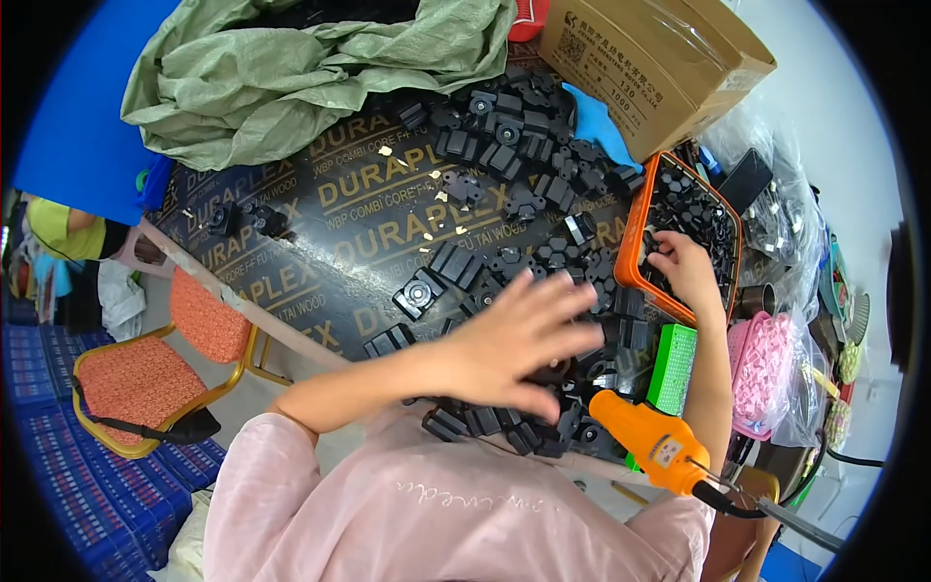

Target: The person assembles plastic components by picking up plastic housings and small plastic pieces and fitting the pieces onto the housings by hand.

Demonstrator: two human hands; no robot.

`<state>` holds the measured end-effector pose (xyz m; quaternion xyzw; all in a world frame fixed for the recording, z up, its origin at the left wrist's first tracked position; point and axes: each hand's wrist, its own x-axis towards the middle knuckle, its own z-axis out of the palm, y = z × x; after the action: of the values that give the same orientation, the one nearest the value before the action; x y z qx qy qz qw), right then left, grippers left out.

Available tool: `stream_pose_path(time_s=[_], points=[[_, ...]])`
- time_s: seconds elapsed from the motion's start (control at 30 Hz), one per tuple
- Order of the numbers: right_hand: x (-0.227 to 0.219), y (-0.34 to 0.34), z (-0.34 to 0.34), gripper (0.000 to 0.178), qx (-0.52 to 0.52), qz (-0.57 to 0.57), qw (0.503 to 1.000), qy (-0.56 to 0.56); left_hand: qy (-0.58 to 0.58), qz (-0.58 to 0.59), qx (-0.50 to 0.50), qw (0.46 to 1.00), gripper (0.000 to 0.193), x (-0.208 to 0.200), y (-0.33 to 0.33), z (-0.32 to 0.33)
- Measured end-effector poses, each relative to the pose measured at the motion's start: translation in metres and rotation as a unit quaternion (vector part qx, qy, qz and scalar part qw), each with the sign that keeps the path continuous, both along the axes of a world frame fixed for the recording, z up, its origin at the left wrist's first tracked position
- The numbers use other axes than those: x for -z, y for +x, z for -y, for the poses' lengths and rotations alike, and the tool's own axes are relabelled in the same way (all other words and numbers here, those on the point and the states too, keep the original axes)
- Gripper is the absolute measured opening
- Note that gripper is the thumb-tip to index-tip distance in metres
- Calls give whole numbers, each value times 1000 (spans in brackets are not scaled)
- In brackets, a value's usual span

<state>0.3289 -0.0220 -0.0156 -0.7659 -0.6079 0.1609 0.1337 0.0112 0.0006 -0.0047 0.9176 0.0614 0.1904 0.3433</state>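
My left hand (519, 339) is above the black plastic parts on the table, fingers spread and smeared a little by motion; nothing shows in its grasp. Beneath and around it lie many loose black parts (456, 264), some with a round metal piece, such as the motor-like part (418, 294). Over at the right, my right hand (687, 272) reaches into an orange basket (630, 247) of small black pieces (693, 199). Its thumb and fingers are curled together near the basket's left wall; whatever they grip is too small to tell.
An orange electric screwdriver (645, 436) hangs by my right forearm. Near it stand a green perforated tray (672, 369) and a pink basket (742, 373) of pink pieces. A cardboard box (640, 68) and green woven sack (291, 87) lie at the back. Orange chairs (141, 388) stand left.
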Motion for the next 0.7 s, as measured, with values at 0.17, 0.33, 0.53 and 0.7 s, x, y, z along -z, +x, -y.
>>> stream_pose_path(time_s=[0.17,0.33,0.53,0.7], points=[[19,1,-4,30,-55,52,996,-42,-14,19,-287,958,51,30,11,-78],[26,9,-10,15,-35,6,998,-50,157,-123,-316,928,55,61,38,-106],[27,22,-3,26,22,-80,995,48,110,-7,-306,946,47,63,30,-107],[24,23,-3,27,60,-128,984,105,-518,115,-144,835,47,37,0,-88]])
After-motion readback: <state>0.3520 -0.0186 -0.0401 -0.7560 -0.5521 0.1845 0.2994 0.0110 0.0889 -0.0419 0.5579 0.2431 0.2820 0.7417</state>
